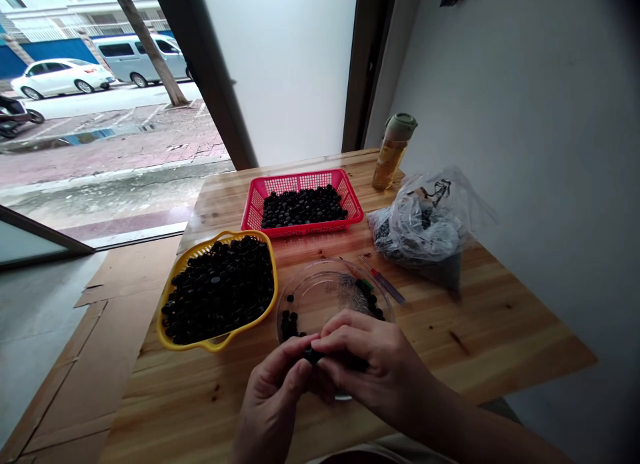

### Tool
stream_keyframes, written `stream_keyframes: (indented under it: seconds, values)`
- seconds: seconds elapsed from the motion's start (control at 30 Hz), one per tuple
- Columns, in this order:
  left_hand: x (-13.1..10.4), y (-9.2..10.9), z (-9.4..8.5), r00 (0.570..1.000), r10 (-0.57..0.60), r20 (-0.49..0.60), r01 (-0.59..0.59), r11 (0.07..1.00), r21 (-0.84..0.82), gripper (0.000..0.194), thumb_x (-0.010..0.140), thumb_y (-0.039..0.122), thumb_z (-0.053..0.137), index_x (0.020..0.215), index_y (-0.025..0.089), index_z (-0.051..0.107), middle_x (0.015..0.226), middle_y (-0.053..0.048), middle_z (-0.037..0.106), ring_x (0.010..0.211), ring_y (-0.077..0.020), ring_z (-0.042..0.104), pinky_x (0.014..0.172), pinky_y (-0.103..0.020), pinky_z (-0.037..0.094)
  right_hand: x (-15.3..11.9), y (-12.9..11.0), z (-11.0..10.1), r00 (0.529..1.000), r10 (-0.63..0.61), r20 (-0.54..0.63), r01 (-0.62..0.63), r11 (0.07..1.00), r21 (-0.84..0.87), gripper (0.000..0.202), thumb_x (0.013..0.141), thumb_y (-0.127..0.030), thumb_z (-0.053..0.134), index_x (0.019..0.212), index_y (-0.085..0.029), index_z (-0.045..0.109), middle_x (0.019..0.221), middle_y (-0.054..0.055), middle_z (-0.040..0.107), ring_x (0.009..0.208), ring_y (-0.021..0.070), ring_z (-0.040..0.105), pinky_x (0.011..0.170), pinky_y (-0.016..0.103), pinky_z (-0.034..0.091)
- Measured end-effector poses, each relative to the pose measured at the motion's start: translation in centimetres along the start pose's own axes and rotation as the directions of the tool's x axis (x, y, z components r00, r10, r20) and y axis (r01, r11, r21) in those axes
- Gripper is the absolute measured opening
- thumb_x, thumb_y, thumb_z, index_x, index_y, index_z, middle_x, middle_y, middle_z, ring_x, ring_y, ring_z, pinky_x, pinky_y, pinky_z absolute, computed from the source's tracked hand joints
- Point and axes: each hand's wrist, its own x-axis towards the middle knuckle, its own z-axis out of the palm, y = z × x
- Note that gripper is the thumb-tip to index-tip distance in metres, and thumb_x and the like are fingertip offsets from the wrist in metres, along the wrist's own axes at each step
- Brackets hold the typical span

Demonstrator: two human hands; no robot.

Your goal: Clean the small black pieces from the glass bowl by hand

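Note:
My left hand and my right hand meet over the near part of a round clear tray. Between their fingertips is a small black part, pinched from both sides and partly hidden. Inside the tray, small black pieces lie at the left, and more black pieces lie at the right beside a pile of thin metal wires or pins. A bit of green shows by the wires. Left of the tray, a yellow basket is heaped with black round parts.
Behind the tray stands a red basket of black caps. A screwdriver-like tool lies right of the tray, near a plastic bag of dark parts. At the back right is a bottle. The wooden table's right edge runs beside a wall.

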Motion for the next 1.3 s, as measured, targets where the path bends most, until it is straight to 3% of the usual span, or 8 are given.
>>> stream_keyframes:
  seconds: [0.2,0.33,0.47,0.57,0.67,0.9,1.03,1.3]
  values:
    - [-0.2,0.2,-0.2,1.000,-0.010,0.015,0.010,1.000,0.024,0.023,0.090,0.039,0.081,0.107,0.024,0.086,0.070,-0.003,0.079,0.062,-0.0162,0.073,0.066,-0.025,0.060,0.5,0.2,-0.5,0.998,0.010,0.060,-0.012,0.999,0.042,0.014,0.092,-0.010,0.070,0.102,-0.014,0.080,0.093,0.010,0.074,0.079,0.0166,0.072,0.069,0.023,0.055]
    - [-0.3,0.0,-0.6,0.998,0.021,0.055,-0.024,0.997,0.069,0.023,0.092,0.037,0.079,0.111,0.026,0.085,0.077,-0.004,0.080,0.065,-0.0168,0.074,0.069,-0.026,0.061,1.0,0.8,-1.2,0.977,0.161,0.138,-0.195,0.938,0.286,0.006,0.084,-0.016,0.083,0.089,-0.015,0.081,0.087,0.004,0.072,0.076,0.0146,0.071,0.070,0.023,0.056]
    - [-0.5,0.7,-0.5,0.989,0.099,0.108,-0.125,0.954,0.274,0.022,0.095,0.031,0.074,0.115,0.031,0.084,0.092,-0.006,0.081,0.075,-0.0197,0.075,0.075,-0.028,0.061,1.6,1.2,-1.7,0.814,0.434,0.385,-0.581,0.616,0.532,0.029,0.070,-0.028,0.095,0.081,-0.016,0.071,0.075,-0.002,0.068,0.061,0.0103,0.066,0.055,0.019,0.052]
    - [-0.7,1.6,-0.2,0.968,0.161,0.190,-0.223,0.901,0.373,0.023,0.097,0.029,0.071,0.115,0.034,0.084,0.092,-0.006,0.083,0.079,-0.0220,0.076,0.078,-0.029,0.061,2.0,1.5,-1.8,0.709,0.504,0.493,-0.703,0.450,0.551,0.056,0.047,-0.015,0.103,0.084,-0.019,0.061,0.066,-0.010,0.063,0.054,0.0070,0.059,0.048,0.014,0.047]
    - [-0.7,1.9,-0.3,0.950,0.181,0.254,-0.274,0.875,0.400,0.023,0.098,0.032,0.069,0.115,0.033,0.085,0.093,-0.008,0.085,0.077,-0.0231,0.078,0.074,-0.029,0.062,2.3,1.9,-1.8,0.685,0.460,0.564,-0.728,0.417,0.544,0.070,0.038,-0.008,0.104,0.095,-0.020,0.064,0.068,-0.013,0.063,0.053,0.0065,0.061,0.047,0.013,0.049]
    - [-1.0,0.9,-0.3,0.962,0.124,0.243,-0.207,0.911,0.358,0.027,0.098,0.043,0.069,0.110,0.027,0.086,0.066,-0.007,0.082,0.068,-0.0244,0.078,0.079,-0.034,0.061,2.1,2.4,-2.2,0.645,0.325,0.692,-0.744,0.476,0.469,0.057,0.059,-0.022,0.101,0.111,-0.014,0.079,0.072,-0.003,0.072,0.055,0.0079,0.065,0.048,0.014,0.049]
    - [-1.2,0.2,-0.2,0.976,0.059,0.208,-0.112,0.960,0.255,0.030,0.097,0.046,0.069,0.111,0.025,0.085,0.058,-0.003,0.078,0.052,-0.0165,0.071,0.062,-0.025,0.057,1.9,2.6,-2.0,0.631,0.371,0.682,-0.771,0.399,0.497,0.062,0.051,-0.017,0.104,0.107,-0.014,0.078,0.084,0.001,0.078,0.063,0.0095,0.068,0.055,0.016,0.052]
    - [-1.5,-0.6,-0.4,0.991,0.046,0.127,-0.074,0.972,0.224,0.037,0.093,0.054,0.073,0.105,0.022,0.086,0.053,-0.001,0.069,0.051,-0.0154,0.066,0.062,-0.026,0.054,1.6,2.0,-1.1,0.644,0.457,0.613,-0.761,0.302,0.575,0.063,0.044,-0.007,0.103,0.100,-0.014,0.077,0.078,0.000,0.077,0.063,0.0104,0.070,0.057,0.017,0.056]
